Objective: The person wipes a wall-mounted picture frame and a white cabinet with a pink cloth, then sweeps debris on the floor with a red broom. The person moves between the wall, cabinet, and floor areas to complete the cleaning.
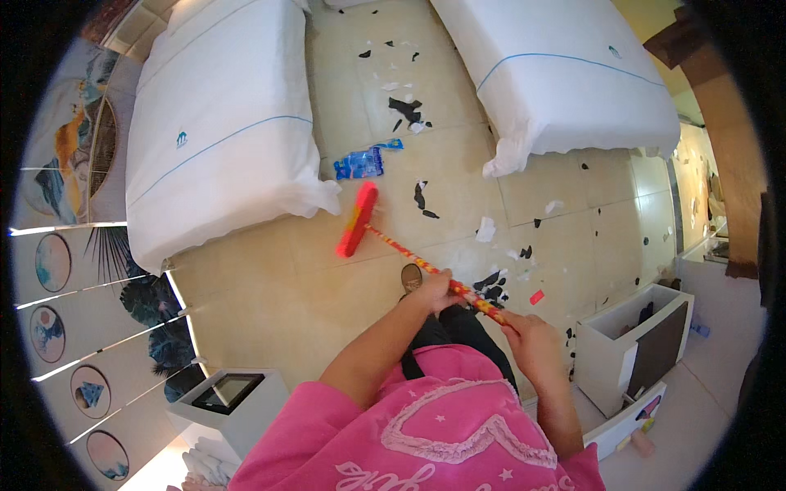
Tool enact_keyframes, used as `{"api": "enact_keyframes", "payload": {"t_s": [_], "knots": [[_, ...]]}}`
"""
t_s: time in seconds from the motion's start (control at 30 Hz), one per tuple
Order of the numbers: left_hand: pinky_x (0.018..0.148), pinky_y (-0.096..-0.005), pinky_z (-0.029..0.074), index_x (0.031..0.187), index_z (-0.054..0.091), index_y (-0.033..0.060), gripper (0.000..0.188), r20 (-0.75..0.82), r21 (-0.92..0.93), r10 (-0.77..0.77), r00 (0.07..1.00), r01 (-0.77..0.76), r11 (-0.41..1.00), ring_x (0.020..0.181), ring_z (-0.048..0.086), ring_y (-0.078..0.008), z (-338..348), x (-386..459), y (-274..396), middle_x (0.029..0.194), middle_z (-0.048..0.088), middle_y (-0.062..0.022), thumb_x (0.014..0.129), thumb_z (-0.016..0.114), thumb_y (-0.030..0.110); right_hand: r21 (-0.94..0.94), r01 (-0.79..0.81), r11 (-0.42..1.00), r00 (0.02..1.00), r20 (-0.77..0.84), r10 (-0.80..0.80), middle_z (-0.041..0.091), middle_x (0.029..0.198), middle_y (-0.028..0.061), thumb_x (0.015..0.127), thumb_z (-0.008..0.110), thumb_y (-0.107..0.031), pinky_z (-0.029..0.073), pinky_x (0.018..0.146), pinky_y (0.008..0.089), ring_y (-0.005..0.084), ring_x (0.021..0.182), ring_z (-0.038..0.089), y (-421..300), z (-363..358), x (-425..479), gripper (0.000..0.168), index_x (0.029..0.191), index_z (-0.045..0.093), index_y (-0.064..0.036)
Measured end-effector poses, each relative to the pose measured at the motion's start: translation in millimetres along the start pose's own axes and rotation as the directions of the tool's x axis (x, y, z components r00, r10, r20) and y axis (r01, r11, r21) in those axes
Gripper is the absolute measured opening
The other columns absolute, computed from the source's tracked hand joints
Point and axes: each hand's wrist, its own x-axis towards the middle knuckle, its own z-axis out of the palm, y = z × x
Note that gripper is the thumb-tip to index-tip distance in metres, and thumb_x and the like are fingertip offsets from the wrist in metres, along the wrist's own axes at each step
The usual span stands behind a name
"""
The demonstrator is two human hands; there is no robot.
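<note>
A broom with a red and yellow head (358, 220) and a patterned red-yellow handle (471, 296) slants across the tiled floor in front of me. Around the middle of the handle is my left hand (439, 291), closed on it. Nearer the handle's end, my right hand (533, 345) grips it too. Just beyond the broom head lies a crumpled blue plastic wrapper (360, 164). Black scraps (405, 110) and white scraps (486, 230) are scattered over the floor, with a denser cluster of black pieces (489, 283) beside the handle. A small red scrap (537, 297) lies to the right.
White-covered beds stand at the left (227, 110) and right (571, 92), with an aisle between them. A white open-topped drawer unit (642, 337) is at the lower right. At the lower left stands a white cabinet (264, 399) with a dark-framed glossy panel (228, 393) on top.
</note>
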Motion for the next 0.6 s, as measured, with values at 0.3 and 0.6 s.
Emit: {"api": "enact_keyframes", "payload": {"t_s": [0.3,0.6], "knots": [[0.077,-0.0448,0.055,0.102,0.046,-0.0033,0.026,0.196,0.230,-0.194,0.961,0.148,0.962,0.088,0.064,-0.0351,112,12,-35,0.097,0.060,-0.0212,0.092,0.041,0.021,-0.032,-0.136,0.990,0.981,-0.148,0.129,0.061,0.075,0.0138,0.081,0.065,-0.016,0.046,0.059,0.0419,0.0322,0.067,0.059,37,-74,-46,0.024,0.104,0.067,-0.012],[0.081,-0.0470,0.053,0.105,0.047,-0.0030,0.029,0.150,0.167,0.058,0.987,-0.083,0.982,0.092,0.062,-0.0366,78,42,-23,0.097,0.059,-0.0207,0.095,0.046,0.024,0.044,-0.061,0.997,0.997,-0.050,0.063,0.062,0.082,0.0168,0.085,0.059,-0.015,0.048,0.066,0.0422,0.0346,0.075,0.061,66,-49,-5,0.028,0.112,0.063,-0.011]]}}
